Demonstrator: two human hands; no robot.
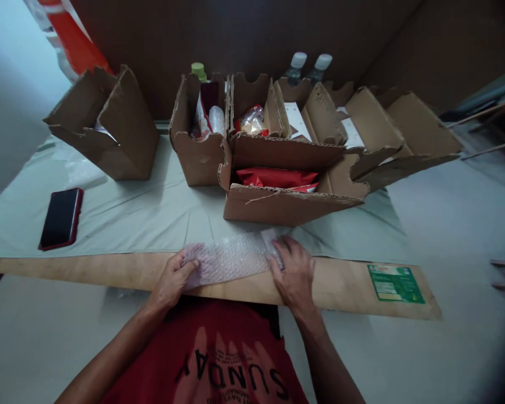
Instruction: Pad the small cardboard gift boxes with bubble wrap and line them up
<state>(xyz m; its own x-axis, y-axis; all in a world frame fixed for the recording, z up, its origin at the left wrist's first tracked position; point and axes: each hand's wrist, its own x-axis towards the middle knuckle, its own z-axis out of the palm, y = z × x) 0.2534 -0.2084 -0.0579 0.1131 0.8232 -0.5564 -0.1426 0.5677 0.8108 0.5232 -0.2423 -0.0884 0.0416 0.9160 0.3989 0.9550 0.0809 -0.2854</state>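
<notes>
A bundle wrapped in clear bubble wrap (pixel 229 261) lies across the near edge of the wooden board (pixel 109 269). My left hand (pixel 174 278) grips its left end, fingers curled round the wrap. My right hand (pixel 294 269) presses on its right end with fingers bent over it. What is inside the wrap cannot be seen.
Several open cardboard boxes stand behind on a pale cloth (pixel 151 207): one at left (pixel 109 126), a narrow one (pixel 197 146) with packets, a wide one (pixel 286 191) holding red packets (pixel 275 177). A dark phone (pixel 62 217) lies left. A green label (pixel 395 283) sits on the board. Two bottles (pixel 307 67) stand at the back.
</notes>
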